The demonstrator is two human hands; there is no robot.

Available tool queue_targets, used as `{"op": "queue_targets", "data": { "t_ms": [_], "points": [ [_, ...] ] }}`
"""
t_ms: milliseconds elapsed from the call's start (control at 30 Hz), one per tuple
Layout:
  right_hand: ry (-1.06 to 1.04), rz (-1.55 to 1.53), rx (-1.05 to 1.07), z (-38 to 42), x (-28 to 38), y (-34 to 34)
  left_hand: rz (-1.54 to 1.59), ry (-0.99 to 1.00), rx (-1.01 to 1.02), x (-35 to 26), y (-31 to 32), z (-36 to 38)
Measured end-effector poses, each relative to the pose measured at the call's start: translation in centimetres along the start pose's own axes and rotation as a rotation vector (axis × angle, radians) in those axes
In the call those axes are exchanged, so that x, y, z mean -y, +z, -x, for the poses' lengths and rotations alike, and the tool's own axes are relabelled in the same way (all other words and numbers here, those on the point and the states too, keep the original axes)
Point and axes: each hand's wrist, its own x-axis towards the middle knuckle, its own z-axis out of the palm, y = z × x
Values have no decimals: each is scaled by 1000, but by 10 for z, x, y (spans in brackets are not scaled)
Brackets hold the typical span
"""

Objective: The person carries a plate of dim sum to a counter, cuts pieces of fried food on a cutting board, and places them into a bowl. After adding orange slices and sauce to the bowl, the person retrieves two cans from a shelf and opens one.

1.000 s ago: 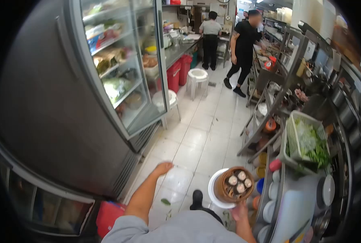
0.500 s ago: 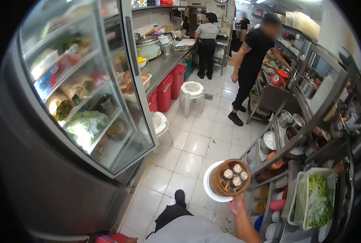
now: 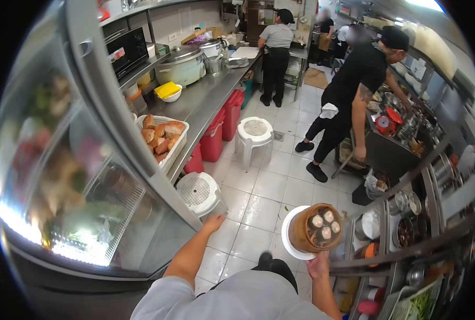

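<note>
My right hand (image 3: 317, 265) grips the rim of a white plate (image 3: 288, 234) from below. A round bamboo steamer (image 3: 303, 230) stands on this plate, its lid off. Several dumplings (image 3: 328, 224), pale on top, sit inside it on a dark lining. My left hand (image 3: 214, 224) hangs at my side with nothing in it, fingers loosely apart. In this view it is just below a white plastic stool (image 3: 197, 193).
Left is a glass-door fridge (image 3: 51, 160); beyond it a steel counter (image 3: 195, 101) bears a basket of bread-like pieces (image 3: 163, 140). Another white stool (image 3: 255, 133) stands on the tiles. A person in black (image 3: 349, 90) leans over the right-hand station; another (image 3: 276, 48) works farther back.
I have moved forward past the fridge, plate and steamer still in my right hand. My left hand has come into view. The person in black bends further over the station.
</note>
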Motion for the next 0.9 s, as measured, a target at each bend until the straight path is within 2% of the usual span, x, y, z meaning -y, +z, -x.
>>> {"op": "queue_targets", "data": {
  "t_ms": [33,100,133,200,233,300,367,400,433,467,533,600,633,700,767,833,867,900],
  "points": [
    [9,3,3,-22,2,5,156,77,-58,-24,-6,-37],
    [29,-28,-16,-65,7,12,483,49,-1,-58,-12,-95],
    [46,-25,-16,-86,11,11,484,32,-4,-63,-10,-108],
    [77,-68,22,-138,24,24,266,52,-41,-61,-10,-138],
    [87,-65,34,-168,33,36,191,-24,27,-54,-12,-146],
    [106,70,38,-216,43,55,71,-221,163,-17,-3,-138],
    [132,32,64,-271,50,69,-73,-222,222,36,15,-123],
    [140,27,79,-300,53,81,-49,-306,271,62,21,-114],
    [147,24,95,-327,57,94,-50,-353,228,85,29,-101],
    [155,35,95,-353,61,109,-63,-520,374,89,28,-92],
    [113,151,192,-405,67,138,164,-879,317,88,34,-75],
    [136,126,202,-459,69,160,126,-734,391,129,59,-63],
    [150,91,205,-484,69,172,134,-740,391,124,55,-74],
    [157,94,227,-533,71,199,-436,96,555,119,43,-93],
    [103,81,236,-576,71,224,-250,-83,628,119,40,-142],
    [74,65,220,-620,76,250,43,-597,565,100,21,-222],
    [109,28,214,-641,78,253,84,-700,531,88,7,-269],
    [148,-13,207,-658,78,257,75,-712,503,59,-25,-324]
  ]
}}
